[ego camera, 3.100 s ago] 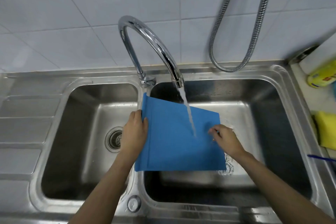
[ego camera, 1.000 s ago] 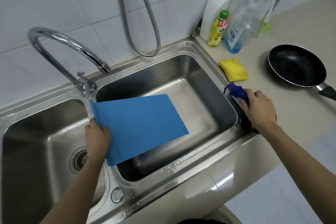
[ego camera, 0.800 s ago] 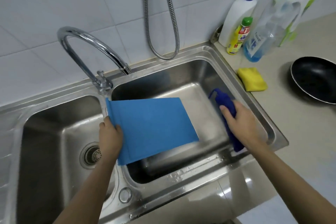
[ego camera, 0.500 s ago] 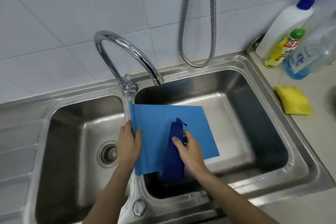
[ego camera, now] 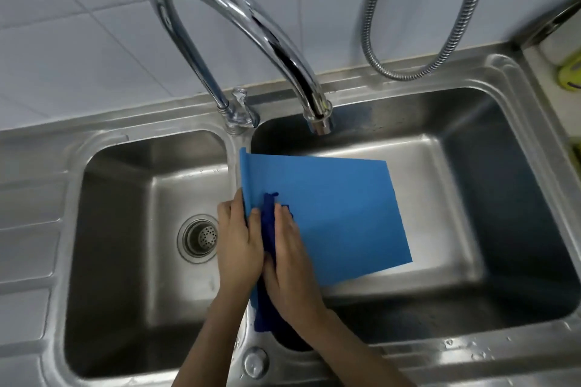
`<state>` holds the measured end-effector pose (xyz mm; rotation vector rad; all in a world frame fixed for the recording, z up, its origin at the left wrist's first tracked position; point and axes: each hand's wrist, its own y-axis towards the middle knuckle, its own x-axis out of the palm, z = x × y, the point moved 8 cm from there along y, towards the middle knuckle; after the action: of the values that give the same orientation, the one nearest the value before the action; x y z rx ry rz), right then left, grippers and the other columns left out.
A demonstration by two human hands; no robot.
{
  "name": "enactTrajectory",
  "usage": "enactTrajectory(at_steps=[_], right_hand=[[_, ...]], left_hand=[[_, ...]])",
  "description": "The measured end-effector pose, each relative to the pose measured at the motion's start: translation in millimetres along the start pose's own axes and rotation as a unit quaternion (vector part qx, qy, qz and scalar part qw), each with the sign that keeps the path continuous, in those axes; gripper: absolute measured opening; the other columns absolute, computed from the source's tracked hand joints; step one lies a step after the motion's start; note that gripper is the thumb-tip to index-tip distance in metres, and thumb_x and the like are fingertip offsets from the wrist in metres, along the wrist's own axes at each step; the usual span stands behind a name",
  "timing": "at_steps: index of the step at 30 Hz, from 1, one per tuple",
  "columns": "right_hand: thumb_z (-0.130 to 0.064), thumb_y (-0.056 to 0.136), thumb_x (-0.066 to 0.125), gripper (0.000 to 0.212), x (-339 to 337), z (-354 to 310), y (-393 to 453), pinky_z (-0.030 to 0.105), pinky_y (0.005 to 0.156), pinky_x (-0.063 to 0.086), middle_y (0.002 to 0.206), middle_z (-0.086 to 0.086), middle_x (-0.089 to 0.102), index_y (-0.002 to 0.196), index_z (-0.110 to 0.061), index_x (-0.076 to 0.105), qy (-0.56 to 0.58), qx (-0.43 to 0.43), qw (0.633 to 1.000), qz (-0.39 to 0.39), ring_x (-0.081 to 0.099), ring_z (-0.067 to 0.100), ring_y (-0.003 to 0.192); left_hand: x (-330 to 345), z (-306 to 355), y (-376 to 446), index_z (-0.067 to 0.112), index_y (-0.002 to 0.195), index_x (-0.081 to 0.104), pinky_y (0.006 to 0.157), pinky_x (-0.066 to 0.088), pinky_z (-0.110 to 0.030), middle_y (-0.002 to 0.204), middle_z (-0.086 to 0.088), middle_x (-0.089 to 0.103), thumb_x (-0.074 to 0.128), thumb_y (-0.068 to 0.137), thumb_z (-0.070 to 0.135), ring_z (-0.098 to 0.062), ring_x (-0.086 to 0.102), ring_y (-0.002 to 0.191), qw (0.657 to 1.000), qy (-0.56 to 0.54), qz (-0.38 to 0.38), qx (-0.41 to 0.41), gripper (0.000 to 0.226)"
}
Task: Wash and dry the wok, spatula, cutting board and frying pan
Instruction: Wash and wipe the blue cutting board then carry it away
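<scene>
Here the left hand (ego camera: pixel 239 242) grips the cutting board (ego camera: pixel 333 217) edge beside the right hand (ego camera: pixel 289 258).

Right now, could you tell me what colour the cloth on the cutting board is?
Dark navy blue cloth, darker than the board; head view.

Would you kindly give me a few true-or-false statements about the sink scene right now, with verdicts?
1. The left hand grips the blue cutting board at its left edge. True.
2. Water is running from the faucet. False: no stream leaves the spout.
3. The right hand presses a dark blue cloth against the board. True.
4. The board lies flat on the floor of the left basin. False: it is held tilted over the right basin.
5. The drain strainer sits in the left basin. True.
</scene>
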<state>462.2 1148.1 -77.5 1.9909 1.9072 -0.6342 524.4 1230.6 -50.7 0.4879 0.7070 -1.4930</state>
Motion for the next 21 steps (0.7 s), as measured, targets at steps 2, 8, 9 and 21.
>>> enactTrajectory(at_steps=[2, 8, 9, 21], right_hand=[[-0.028, 0.096, 0.033, 0.065, -4, 5, 2, 0.03, 0.119, 0.014, 0.159, -0.007, 0.005, 0.151, -0.023, -0.002, -0.023, -0.016, 1.0, -0.006, 0.003, 0.004, 0.146], [-0.013, 0.09, 0.041, 0.066, -32, 54, 15, 0.029, 0.117, 0.019, 0.156, -0.008, 0.013, 0.151, -0.016, 0.015, -0.065, -0.016, 0.998, 0.021, 0.012, 0.009, 0.145], [-0.011, 0.09, 0.043, 0.068, -40, 73, 16, 0.028, 0.116, 0.019, 0.156, -0.012, 0.011, 0.151, -0.018, 0.014, -0.068, 0.015, 0.997, 0.029, 0.011, 0.008, 0.145], [0.004, 0.084, 0.038, 0.067, -146, 222, 9, 0.029, 0.096, 0.036, 0.132, -0.012, 0.045, 0.14, -0.032, 0.031, -0.049, 0.238, 0.962, 0.124, 0.047, 0.011, 0.112]], left_hand=[[0, 0, 0, 0.023, 0.139, 0.039, 0.07, 0.038, -0.007, 0.111, 0.004, 0.041, 0.037, 0.099, 0.024, 0.004, 0.049, 0.092, 1.0, 0.01, -0.009, 0.011, 0.04], [5, 5, 6, 0.009, 0.137, 0.041, 0.067, 0.043, -0.029, 0.109, -0.003, 0.04, 0.044, 0.098, 0.019, -0.015, 0.049, 0.085, 0.994, 0.091, -0.034, 0.048, 0.04], [6, 5, 7, 0.007, 0.136, 0.041, 0.066, 0.042, -0.03, 0.11, -0.006, 0.041, 0.045, 0.098, 0.018, -0.016, 0.048, 0.084, 0.993, 0.101, -0.035, 0.045, 0.04], [7, 6, 5, 0.008, 0.14, 0.038, 0.069, 0.044, -0.031, 0.113, -0.007, 0.04, 0.044, 0.099, 0.019, -0.017, 0.047, 0.087, 0.995, 0.089, -0.026, 0.033, 0.043]])
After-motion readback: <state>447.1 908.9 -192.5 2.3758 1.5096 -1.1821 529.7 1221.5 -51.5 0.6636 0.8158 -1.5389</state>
